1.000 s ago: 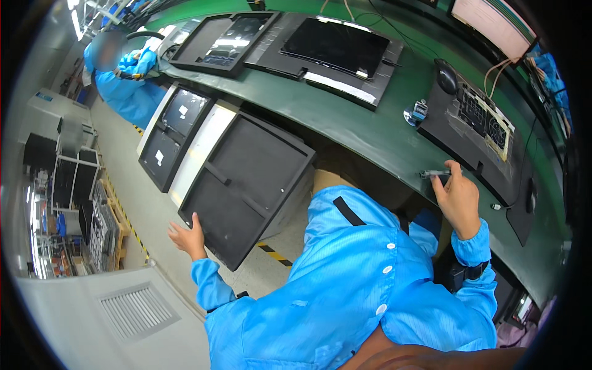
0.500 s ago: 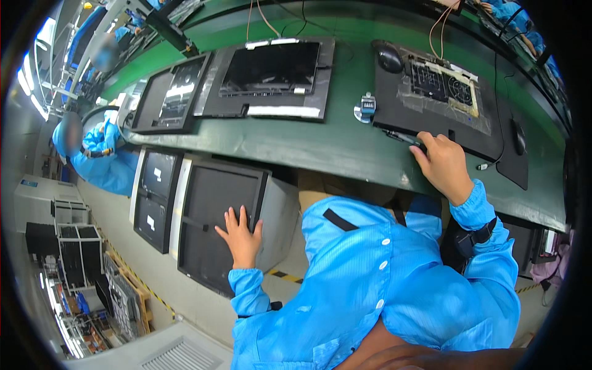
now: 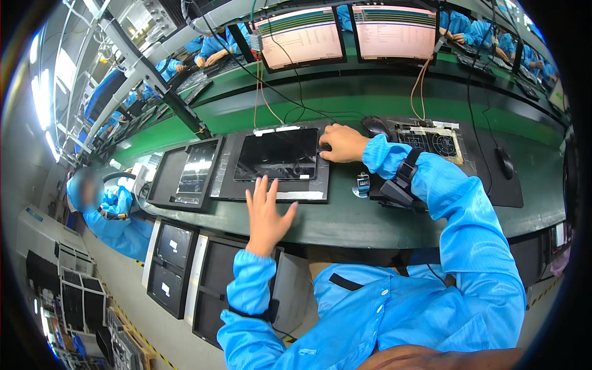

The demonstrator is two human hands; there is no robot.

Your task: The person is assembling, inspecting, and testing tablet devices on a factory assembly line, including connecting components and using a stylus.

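Note:
A black display panel (image 3: 277, 153) lies on a dark pad (image 3: 225, 176) on the green bench. At its right edge my right hand (image 3: 343, 143) has its fingertips bent together. Whatever they pinch there is hidden. My left hand (image 3: 268, 216) is open, with fingers spread, near the panel's front edge and a white strip (image 3: 300, 195). A small tally counter (image 3: 362, 184) stands right of the pad, beside my right forearm. My right sleeve covers part of the second dark pad, which carries a taped circuit-like plate (image 3: 441, 142).
Two lit monitors (image 3: 300, 38) stand behind the bench. A black frame tray (image 3: 185, 174) sits left of the panel; more trays (image 3: 172, 262) lie below the front edge. Black mice (image 3: 374, 126) and hanging cables (image 3: 421, 92) are at the right. A person (image 3: 117, 228) is at far left.
My right hand has left the front edge of the right pad and reached the panel's right edge. My left hand has risen from the lower tray to the panel. The view has tilted up.

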